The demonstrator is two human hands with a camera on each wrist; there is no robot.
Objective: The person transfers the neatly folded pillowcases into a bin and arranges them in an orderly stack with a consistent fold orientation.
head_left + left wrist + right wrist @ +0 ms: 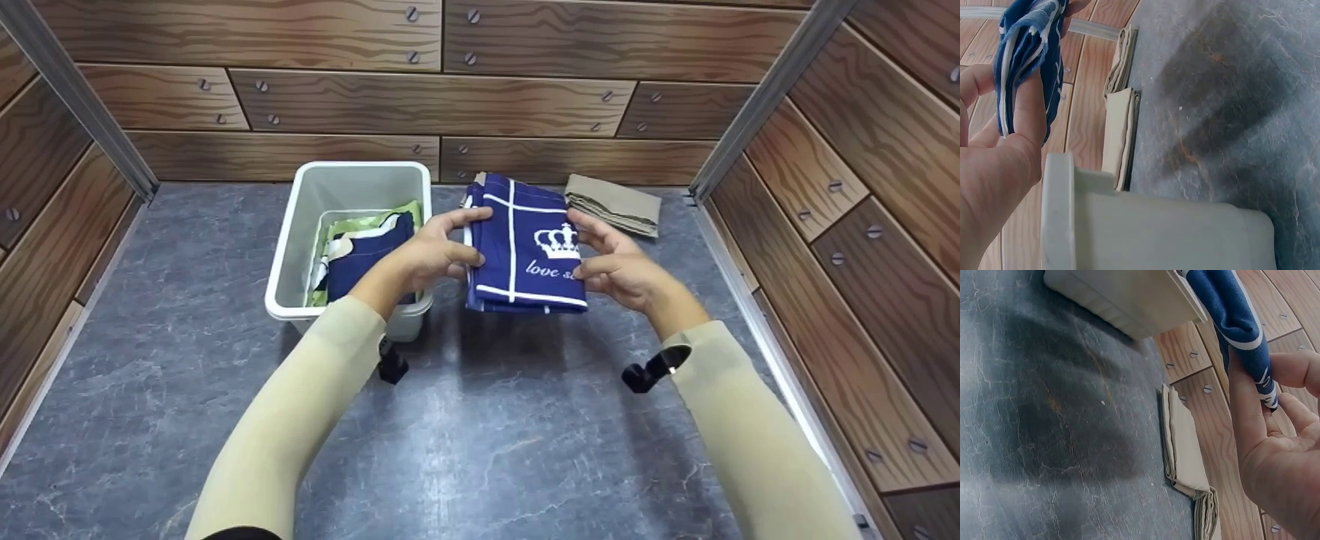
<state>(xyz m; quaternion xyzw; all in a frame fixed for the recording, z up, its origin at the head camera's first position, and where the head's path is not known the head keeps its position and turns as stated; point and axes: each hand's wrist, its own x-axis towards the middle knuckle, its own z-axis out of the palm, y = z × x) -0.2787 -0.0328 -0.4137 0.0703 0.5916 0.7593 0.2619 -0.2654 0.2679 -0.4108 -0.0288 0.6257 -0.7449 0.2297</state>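
Folded blue cloth [525, 251], mid-frame — our left hand [431, 255] and right hand [619, 266] pinch its side edges, thumbs under, fingers curled over; white bin [289, 247] just left.

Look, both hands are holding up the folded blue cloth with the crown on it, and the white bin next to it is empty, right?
Not quite. The white bin is not empty: the head view shows folded green and navy cloth inside it. The rest holds: the left hand and the right hand grip the folded blue crown cloth by its sides, above the grey surface.
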